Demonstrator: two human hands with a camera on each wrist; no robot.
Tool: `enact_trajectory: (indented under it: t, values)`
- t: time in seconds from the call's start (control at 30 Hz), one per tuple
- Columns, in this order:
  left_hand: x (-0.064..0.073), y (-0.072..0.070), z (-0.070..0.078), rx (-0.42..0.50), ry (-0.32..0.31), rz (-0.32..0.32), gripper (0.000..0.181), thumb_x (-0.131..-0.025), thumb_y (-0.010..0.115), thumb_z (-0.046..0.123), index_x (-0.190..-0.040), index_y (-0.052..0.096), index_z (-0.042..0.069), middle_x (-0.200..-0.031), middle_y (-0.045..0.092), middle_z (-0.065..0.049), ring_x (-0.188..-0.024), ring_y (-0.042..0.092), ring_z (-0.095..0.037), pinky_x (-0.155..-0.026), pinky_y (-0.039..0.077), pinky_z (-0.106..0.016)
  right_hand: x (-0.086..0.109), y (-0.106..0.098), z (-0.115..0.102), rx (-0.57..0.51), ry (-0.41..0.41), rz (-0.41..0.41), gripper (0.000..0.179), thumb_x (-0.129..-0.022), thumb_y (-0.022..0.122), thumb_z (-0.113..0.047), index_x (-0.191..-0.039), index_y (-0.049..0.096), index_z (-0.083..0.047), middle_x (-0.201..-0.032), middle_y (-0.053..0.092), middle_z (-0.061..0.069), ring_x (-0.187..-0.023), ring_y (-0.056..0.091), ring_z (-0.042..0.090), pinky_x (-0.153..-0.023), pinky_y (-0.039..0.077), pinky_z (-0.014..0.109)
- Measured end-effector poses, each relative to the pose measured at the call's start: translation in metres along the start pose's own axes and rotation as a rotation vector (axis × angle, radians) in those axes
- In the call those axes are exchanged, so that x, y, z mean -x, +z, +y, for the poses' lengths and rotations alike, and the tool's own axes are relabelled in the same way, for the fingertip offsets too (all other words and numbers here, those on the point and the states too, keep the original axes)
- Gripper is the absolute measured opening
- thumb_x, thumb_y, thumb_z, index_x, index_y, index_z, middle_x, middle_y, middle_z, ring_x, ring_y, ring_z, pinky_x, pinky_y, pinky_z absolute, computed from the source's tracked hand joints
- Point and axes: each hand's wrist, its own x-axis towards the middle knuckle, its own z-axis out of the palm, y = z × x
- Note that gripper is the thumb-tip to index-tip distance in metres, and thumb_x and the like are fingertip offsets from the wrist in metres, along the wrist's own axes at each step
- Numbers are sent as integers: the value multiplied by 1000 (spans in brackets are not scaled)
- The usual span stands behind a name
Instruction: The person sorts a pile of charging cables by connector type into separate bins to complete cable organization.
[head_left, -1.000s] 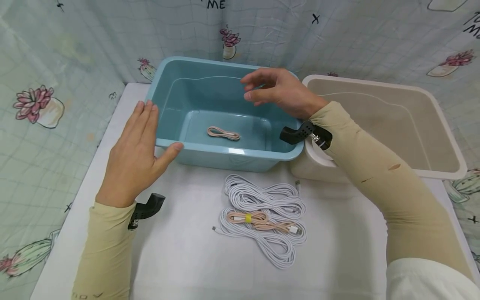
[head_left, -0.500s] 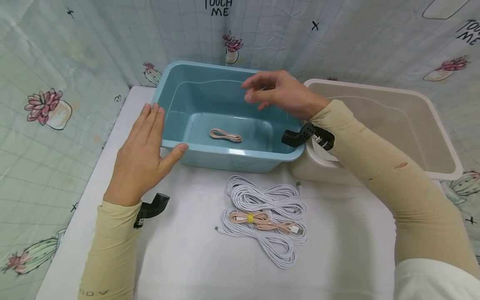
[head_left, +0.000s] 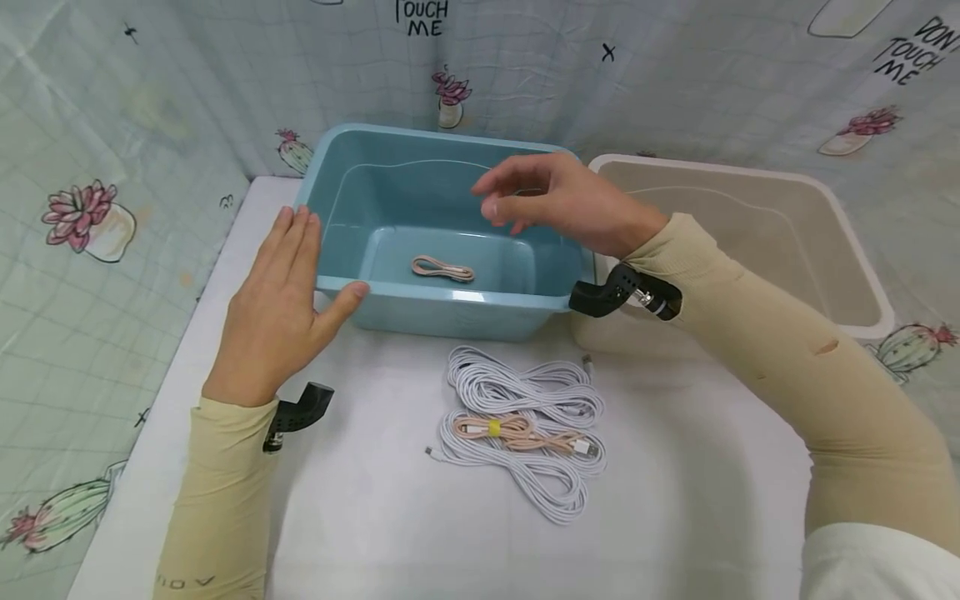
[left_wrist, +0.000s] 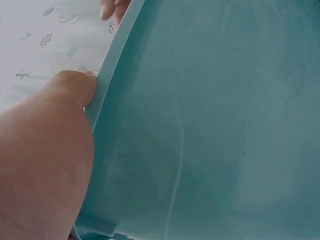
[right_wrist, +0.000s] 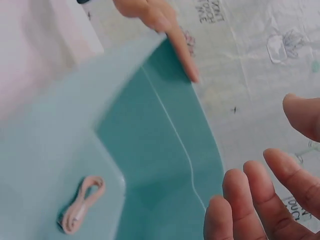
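My left hand point(head_left: 273, 312) touches the left end of a light blue plastic bin point(head_left: 457, 315). Its fingers are straight along the side, and the thumb reaches to the near rim. Over the right part of that bin hovers my right hand point(head_left: 573, 200), fingers loosely bent, holding nothing. On the bin's floor lies one small folded pinkish cable point(head_left: 442, 268), apart from both hands; the right wrist view also shows this cable point(right_wrist: 82, 204).
A beige bin point(head_left: 750, 208) stands to the right, partly behind my right forearm. In front, on the white table point(head_left: 375, 517), lie coiled white cables point(head_left: 525, 387) and a tan cable point(head_left: 517, 432) with a yellow tie. Printed curtain point(head_left: 525, 75) hangs behind.
The head view has shifted slightly. My right hand has moved a little toward me over the blue bin. The left hand stays at the bin's left end, and the cables have not moved.
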Motion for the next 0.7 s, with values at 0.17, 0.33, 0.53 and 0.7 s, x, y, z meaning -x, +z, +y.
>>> enact_trajectory:
  t: [0.17,0.33,0.53,0.7]
  values:
    - [-1,0,0,-1,-8,-11,88,-100,61,53,-162,29,-1,-169,31,-20,-163,20,-32,-125,34,-59,12,8,0,4,-18,-45,30,-99,69,-23,-127,69,-16,-116,67,7,-105,63,30,-92,57,40]
    - [-1,0,0,-2,-22,-24,88,-100,60,54,-162,28,0,-170,31,-19,-163,19,-32,-125,34,-60,22,16,-5,21,-30,-75,26,-101,67,-26,-124,71,-17,-110,68,9,-99,64,32,-93,57,44]
    - [-2,0,1,-3,-26,-29,89,-100,60,55,-162,27,0,-170,29,-19,-164,19,-32,-124,34,-61,37,28,-11,43,-60,-142,23,-100,69,-19,-121,72,-14,-109,71,10,-95,66,31,-89,59,35]
    - [-1,-1,2,13,-33,-35,89,-101,57,56,-163,26,1,-171,28,-19,-164,18,-33,-125,31,-61,50,39,-10,62,-124,-213,21,-97,71,-11,-118,74,-9,-108,72,7,-97,66,28,-88,58,29]
